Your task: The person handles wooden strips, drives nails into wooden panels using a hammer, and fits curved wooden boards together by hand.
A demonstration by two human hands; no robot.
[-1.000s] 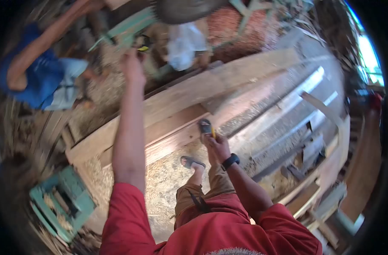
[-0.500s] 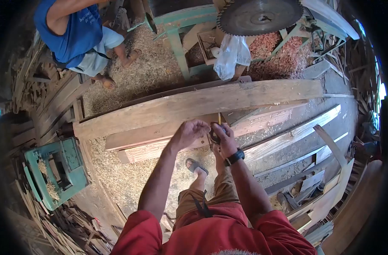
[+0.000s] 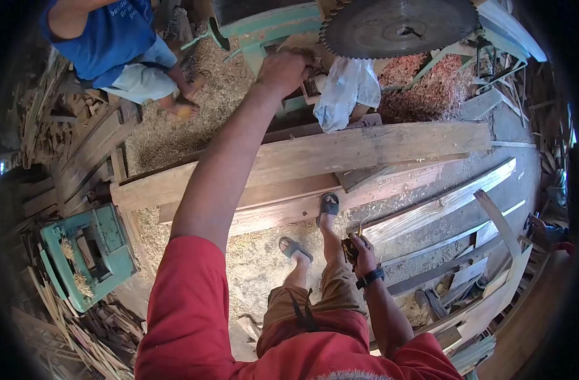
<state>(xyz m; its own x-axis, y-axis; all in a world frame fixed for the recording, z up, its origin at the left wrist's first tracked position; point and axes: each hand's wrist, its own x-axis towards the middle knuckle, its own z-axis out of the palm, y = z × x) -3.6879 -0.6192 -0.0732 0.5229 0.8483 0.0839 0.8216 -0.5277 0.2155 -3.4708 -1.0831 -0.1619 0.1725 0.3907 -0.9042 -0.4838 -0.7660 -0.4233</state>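
My left hand [image 3: 284,71] reaches far forward over the long board, beside a small wooden box [image 3: 311,95] under the green machine frame. Its fingers point away and I cannot make out whether they grip anything. Low on the right, my right hand [image 3: 365,254] is closed around a tape measure [image 3: 350,251], dark with yellow parts; a short yellow end of blade sticks up from it. A long thick wooden board [image 3: 403,140] spans the view in front of me, above other planks [image 3: 270,221].
Right of my left hand are a large circular saw blade [image 3: 397,28] and a clear plastic bag [image 3: 348,95]. A person in a blue shirt [image 3: 109,38] stands far left. A green machine [image 3: 90,256] sits at left; planks [image 3: 441,196] lie on the right.
My left hand has swung forward from beside the tape measure to the wooden box. My right hand has drawn back toward me and right, still holding the tape measure.
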